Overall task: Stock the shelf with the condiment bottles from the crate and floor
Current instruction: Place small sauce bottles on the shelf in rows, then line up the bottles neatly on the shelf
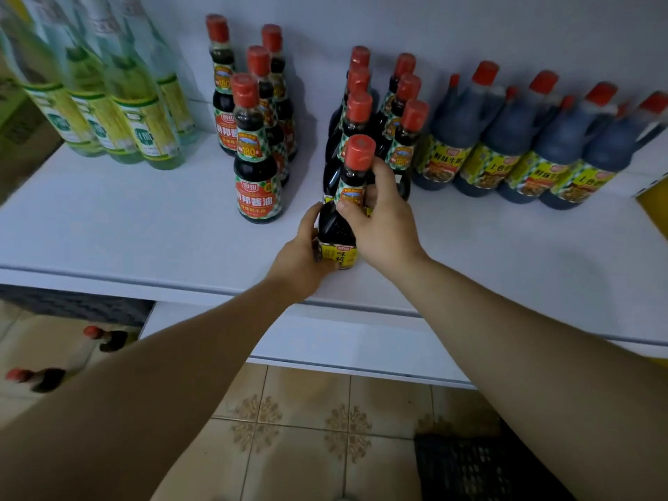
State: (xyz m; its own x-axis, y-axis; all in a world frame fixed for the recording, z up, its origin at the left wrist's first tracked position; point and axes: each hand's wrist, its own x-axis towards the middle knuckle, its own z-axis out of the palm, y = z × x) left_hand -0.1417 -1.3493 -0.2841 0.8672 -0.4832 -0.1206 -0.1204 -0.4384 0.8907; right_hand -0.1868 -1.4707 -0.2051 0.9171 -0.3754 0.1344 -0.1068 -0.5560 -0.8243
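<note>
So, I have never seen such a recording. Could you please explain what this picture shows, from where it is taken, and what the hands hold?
There is no machine: a person works with two bare hands. The single picture comes from a camera worn on the head, looking forward and down. Both arms reach to a white shelf. The left hand grips the base of a dark sauce bottle with a red cap; the right hand grips its neck. Behind it stand rows of similar dark bottles, with large handled jugs to the right and pale green-labelled bottles to the left. Below, two more bottles are on the tiled floor at the left, and a dark crate shows at the lower right.
</note>
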